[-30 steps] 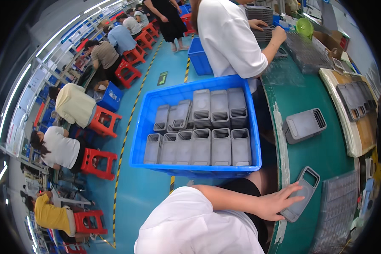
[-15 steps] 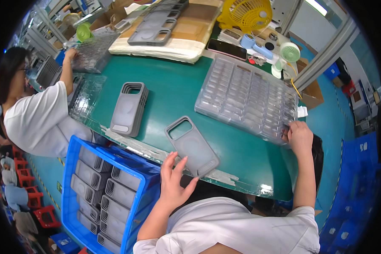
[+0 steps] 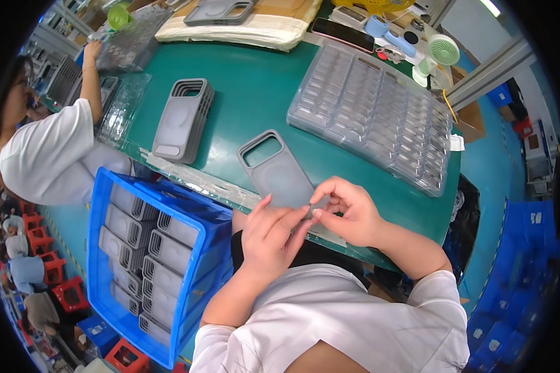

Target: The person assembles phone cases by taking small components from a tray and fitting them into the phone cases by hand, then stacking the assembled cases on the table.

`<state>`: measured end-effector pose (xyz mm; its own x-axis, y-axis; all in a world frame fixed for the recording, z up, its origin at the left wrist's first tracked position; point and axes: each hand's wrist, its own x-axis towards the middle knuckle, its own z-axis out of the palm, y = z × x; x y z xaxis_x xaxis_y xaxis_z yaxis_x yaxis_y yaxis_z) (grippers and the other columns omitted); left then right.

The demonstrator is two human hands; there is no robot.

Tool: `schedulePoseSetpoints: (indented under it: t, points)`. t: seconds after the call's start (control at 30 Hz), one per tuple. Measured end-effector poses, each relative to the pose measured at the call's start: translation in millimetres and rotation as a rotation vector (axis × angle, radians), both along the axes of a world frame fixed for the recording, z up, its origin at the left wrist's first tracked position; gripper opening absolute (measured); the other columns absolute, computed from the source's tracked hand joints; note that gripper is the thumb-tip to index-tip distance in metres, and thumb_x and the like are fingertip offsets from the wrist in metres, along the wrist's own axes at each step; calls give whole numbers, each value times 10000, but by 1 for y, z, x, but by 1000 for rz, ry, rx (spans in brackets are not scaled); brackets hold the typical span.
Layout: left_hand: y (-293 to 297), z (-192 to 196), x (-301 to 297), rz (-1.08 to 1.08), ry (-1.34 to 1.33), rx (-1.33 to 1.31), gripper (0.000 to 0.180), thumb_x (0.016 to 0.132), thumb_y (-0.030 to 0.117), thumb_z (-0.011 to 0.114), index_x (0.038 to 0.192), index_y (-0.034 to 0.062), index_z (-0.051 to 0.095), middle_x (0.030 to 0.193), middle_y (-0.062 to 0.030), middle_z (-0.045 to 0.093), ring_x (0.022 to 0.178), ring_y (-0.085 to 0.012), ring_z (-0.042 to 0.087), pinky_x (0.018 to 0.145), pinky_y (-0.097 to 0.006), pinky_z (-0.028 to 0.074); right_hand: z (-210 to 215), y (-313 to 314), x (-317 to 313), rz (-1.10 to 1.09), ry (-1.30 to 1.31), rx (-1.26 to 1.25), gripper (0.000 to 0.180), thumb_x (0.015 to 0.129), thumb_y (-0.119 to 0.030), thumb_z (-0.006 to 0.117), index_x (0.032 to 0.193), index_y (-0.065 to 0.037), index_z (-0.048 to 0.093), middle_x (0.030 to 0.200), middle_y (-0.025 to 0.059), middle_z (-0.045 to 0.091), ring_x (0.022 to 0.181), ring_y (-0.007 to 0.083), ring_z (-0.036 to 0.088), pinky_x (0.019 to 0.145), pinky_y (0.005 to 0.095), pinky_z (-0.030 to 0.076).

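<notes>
Head view: at the far left, a co-worker in a white top [image 3: 50, 152] was seen at the left end of the green worktop [image 3: 230, 81], with an arm stretched over that end, where a clear plastic sheet [image 3: 127, 105] was laid. Just off the near edge, toward the left, a blue crate [image 3: 211, 255] was packed with rows of grey phone cases [image 3: 174, 255]. On the worktop above it, a stack of grey cases [image 3: 177, 121] was set near the near edge. At the far edge, a cream padded slab [image 3: 230, 38] was placed, with grey cases carried on it. By the middle of the near edge, the left hand [image 3: 267, 239] was held with its fingers partly spread and a fingertip beside those of the right hand; whether anything was gripped by it could not be told. A single grey case [image 3: 280, 177] was laid flat there, partly covered by both hands. By the right hand [image 3: 351, 214], thumb and forefinger were kept pinched on a small piece [image 3: 309, 209], too small to be identified. Toward the right edge, a clear compartment tray [image 3: 373, 115] was laid, with a dark phone [image 3: 342, 34] and a pale green fan [image 3: 443, 50] set beyond it
</notes>
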<state>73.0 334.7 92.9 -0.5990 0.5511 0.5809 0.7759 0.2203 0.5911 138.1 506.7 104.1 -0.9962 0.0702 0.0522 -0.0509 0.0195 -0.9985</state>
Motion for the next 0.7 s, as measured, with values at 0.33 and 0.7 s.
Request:
schedulePoseSetpoints:
  t: [0.33, 0.7]
  points:
    - [-3, 2, 0, 57, 41, -123, 290, 618, 81, 801, 883, 85, 685, 769, -32, 621, 715, -194, 599, 875, -432, 485, -14, 0, -3, 73, -271, -241, 191, 827, 58, 602, 979, -8, 506, 950, 46, 530, 826, 96, 575, 699, 229, 520]
    - [-8, 8, 2, 117, -176, -381, 231, 638, 105, 792, 839, 82, 682, 781, -36, 631, 766, -215, 584, 1010, -483, 328, -34, 32, 3, -103, 69, 282, 192, 790, -10, 642, 972, -41, 589, 950, 82, 576, 759, 169, 575, 636, 264, 495]
